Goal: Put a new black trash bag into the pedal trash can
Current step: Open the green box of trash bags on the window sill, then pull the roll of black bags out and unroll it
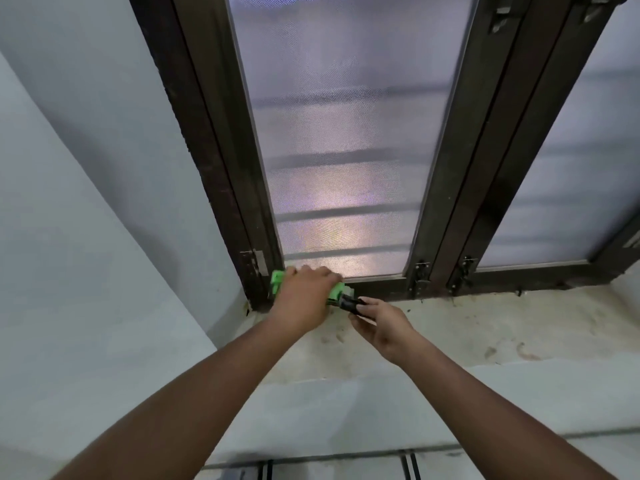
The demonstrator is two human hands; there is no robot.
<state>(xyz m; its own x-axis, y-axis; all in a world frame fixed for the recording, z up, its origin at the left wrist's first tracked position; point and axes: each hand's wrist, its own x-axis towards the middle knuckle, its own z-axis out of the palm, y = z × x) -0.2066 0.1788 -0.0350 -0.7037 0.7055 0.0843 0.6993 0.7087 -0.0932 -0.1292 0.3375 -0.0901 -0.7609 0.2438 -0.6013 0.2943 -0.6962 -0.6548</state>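
A bright green pack of trash bags [277,282] lies on the stained window sill [467,327], close against the dark window frame. My left hand [304,296] is clamped over the top of the pack and hides most of it. A black rolled bag [351,302] sticks out of the pack's right end. My right hand [381,327] pinches that black bag between thumb and fingers. The pedal trash can is not in view.
A dark brown window frame [221,168] with frosted mesh panes [339,150] rises right behind the sill. Metal latches [420,275] sit at the frame's base. White walls stand to the left, and a tiled floor edge [346,469] shows at the bottom.
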